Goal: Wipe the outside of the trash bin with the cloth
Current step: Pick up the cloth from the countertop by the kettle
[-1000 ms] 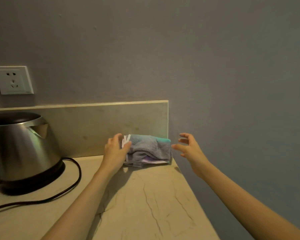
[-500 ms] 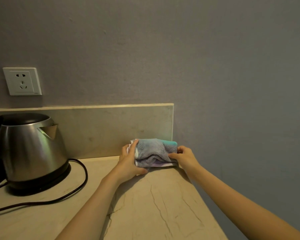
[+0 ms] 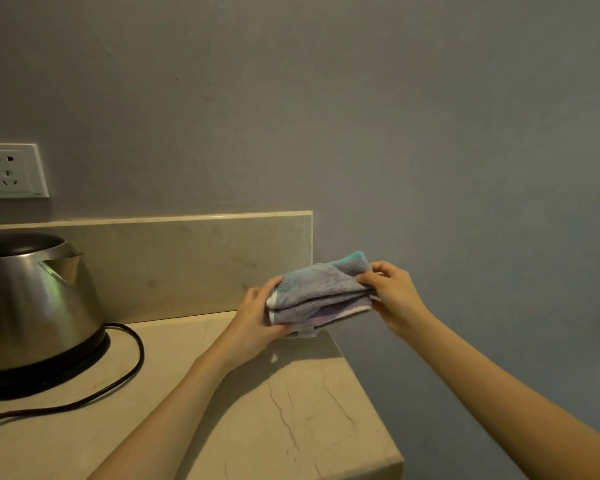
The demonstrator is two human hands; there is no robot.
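Kettle: lower left on the bench, cord trailing; I'd steer clear.
My left hand: grips the cloth's left end.
Cloth: folded, mid-frame, above the bench's far right corner.
My right hand: pinches its right end; keep the folds together.
Room: open beyond the bench's right edge.
Trash bin: unseen.
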